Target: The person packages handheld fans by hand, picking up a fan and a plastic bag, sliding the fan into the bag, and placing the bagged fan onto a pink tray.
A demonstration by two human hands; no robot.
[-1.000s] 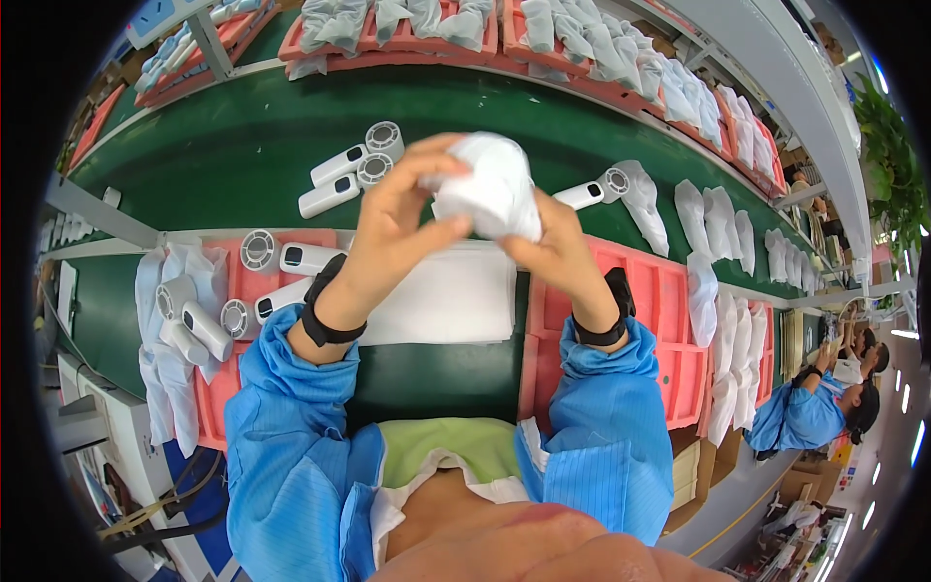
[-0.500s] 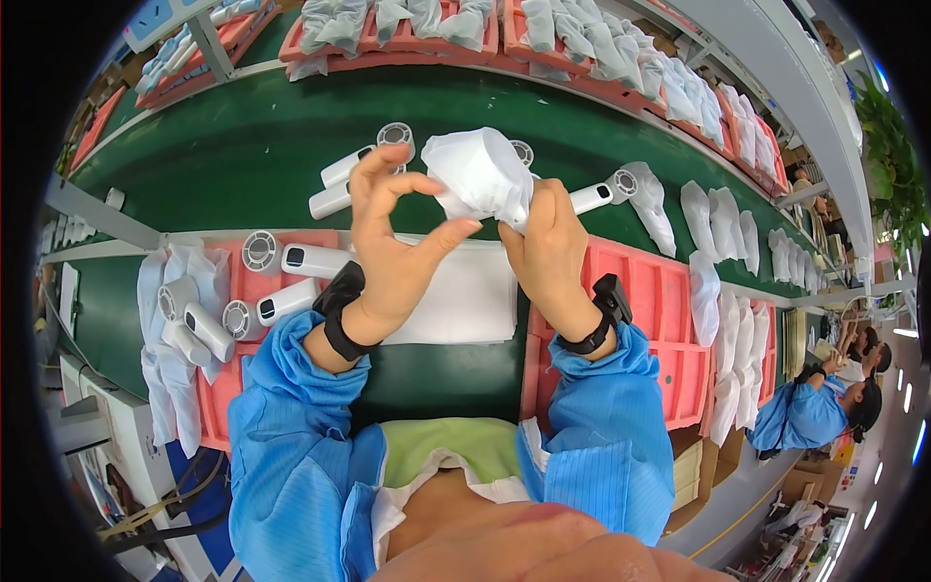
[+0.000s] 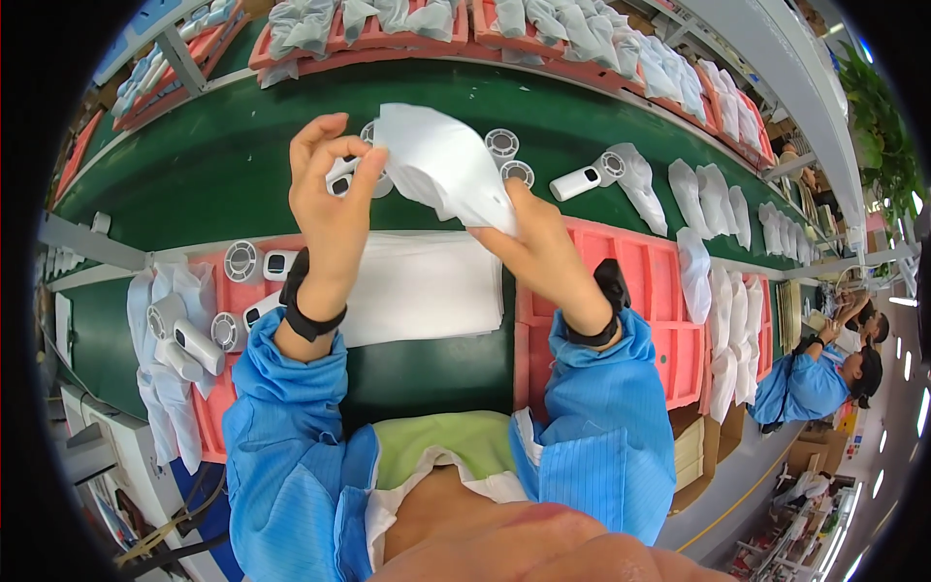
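Note:
A thin white bag (image 3: 441, 160) is stretched between my hands above the far half of the bench. My right hand (image 3: 543, 242) grips its narrow lower right end between thumb and fingers. At the bag's left edge, the thumb and index finger of my left hand (image 3: 330, 179) pinch together, while the other fingers are raised. Below the bag lies a stack of flat white sheets or bags (image 3: 422, 291). White handheld devices with round grille heads lie behind my hands; one of them (image 3: 577, 183) rests on the green surface to the right.
Pink compartment trays flank me, the right one (image 3: 669, 320) and the left one (image 3: 215, 388), which carries several white devices (image 3: 199, 344). Wrapped items (image 3: 713, 199) line the green bench (image 3: 262, 126). More fill the pink trays (image 3: 572, 39) at the back. Co-workers (image 3: 810, 383) sit far right.
My left hand has moved left and closed its thumb and index finger at the bag's edge. The bag has spread out leftward from a bunched shape, and the view has shifted slightly.

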